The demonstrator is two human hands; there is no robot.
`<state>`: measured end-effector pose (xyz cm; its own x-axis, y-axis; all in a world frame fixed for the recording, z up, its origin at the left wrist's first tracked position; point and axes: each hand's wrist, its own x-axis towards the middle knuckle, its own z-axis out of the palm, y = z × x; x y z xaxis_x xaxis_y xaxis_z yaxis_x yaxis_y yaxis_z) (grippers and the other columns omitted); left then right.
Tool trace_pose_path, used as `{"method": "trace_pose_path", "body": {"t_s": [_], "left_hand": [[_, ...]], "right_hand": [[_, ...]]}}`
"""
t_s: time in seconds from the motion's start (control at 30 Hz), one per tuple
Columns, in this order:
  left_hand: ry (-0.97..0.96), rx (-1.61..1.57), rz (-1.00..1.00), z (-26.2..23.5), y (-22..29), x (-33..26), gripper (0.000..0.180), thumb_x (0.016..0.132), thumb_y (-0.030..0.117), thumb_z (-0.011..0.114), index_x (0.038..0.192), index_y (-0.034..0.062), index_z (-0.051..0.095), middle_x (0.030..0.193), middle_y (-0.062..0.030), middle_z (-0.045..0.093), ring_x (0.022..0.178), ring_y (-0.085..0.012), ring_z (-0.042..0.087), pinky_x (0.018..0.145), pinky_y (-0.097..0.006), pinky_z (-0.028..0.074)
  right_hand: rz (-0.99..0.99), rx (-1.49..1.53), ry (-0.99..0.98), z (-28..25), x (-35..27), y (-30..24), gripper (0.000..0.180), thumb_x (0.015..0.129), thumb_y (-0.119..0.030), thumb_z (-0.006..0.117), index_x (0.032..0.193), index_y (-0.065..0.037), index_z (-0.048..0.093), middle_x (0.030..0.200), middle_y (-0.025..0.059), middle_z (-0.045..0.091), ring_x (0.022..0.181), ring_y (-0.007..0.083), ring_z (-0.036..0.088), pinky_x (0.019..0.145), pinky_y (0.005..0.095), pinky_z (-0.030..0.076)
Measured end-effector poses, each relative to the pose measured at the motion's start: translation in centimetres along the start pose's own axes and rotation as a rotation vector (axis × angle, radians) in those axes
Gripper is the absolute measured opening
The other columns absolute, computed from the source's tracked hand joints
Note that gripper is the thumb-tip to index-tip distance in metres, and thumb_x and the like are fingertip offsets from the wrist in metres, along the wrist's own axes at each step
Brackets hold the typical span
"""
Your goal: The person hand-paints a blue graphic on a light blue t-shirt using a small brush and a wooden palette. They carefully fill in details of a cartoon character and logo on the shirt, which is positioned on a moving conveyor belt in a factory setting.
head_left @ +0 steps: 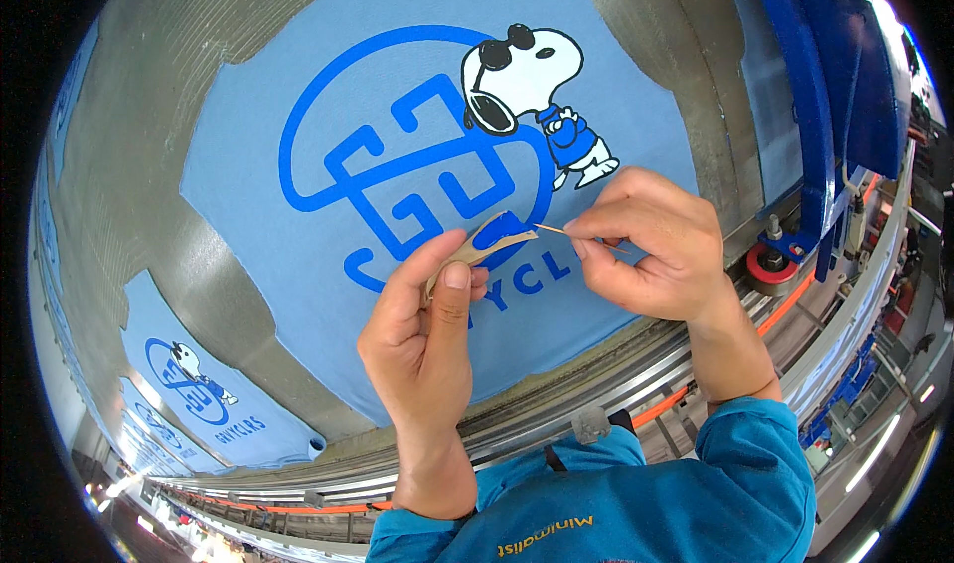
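My left hand (pixel 422 339) pinches a bent tan strip (pixel 457 264), which looks like cardboard, between thumb and fingers. Wet-looking blue ink (pixel 500 230) coats the strip's upper part. In my right hand (pixel 661 250), thumb and forefinger close on a thin toothpick (pixel 550 230), whose tip points left at the inked end of the strip; whether they touch I cannot tell. Both hands are above a light blue fabric panel (pixel 248 175), printed with a darker blue looping design (pixel 298 146) and a white cartoon dog (pixel 537 76) in sunglasses.
Beneath the panel is a grey metal print bed (pixel 164 126). More printed panels (pixel 204 394) lie to the left. A blue machine frame (pixel 815 96) with a red-rimmed roller (pixel 772 268) stands at right. Metal rails (pixel 527 426) run along the near edge, close to my body.
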<state>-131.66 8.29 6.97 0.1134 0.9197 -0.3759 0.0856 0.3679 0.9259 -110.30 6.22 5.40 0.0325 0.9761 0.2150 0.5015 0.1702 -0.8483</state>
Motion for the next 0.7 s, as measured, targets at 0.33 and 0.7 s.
{"method": "trace_pose_path", "body": {"t_s": [0.33,0.7], "left_hand": [[-0.016,0.008,0.027,-0.1,-0.14,0.0,0.023,0.103,0.01,0.066,0.123,-0.0012,0.071,0.102,-0.0087,0.075,0.092,-0.0133,0.072,0.081,-0.027,0.06],[-0.026,0.056,0.041,-0.18,-0.32,0.0,0.022,0.102,0.009,0.067,0.121,-0.0004,0.073,0.102,-0.0089,0.075,0.092,-0.0131,0.072,0.08,-0.026,0.06]], "right_hand": [[0.012,-0.015,-0.059,-0.12,0.02,-0.11,0.019,0.069,0.003,0.079,0.085,-0.004,0.073,0.077,0.007,0.063,0.064,0.021,0.062,0.055,0.0312,0.048],[0.021,-0.021,-0.065,-0.03,-0.01,-0.05,0.018,0.069,0.003,0.078,0.085,-0.004,0.073,0.075,0.0065,0.062,0.063,0.0209,0.061,0.054,0.0319,0.047]]}}
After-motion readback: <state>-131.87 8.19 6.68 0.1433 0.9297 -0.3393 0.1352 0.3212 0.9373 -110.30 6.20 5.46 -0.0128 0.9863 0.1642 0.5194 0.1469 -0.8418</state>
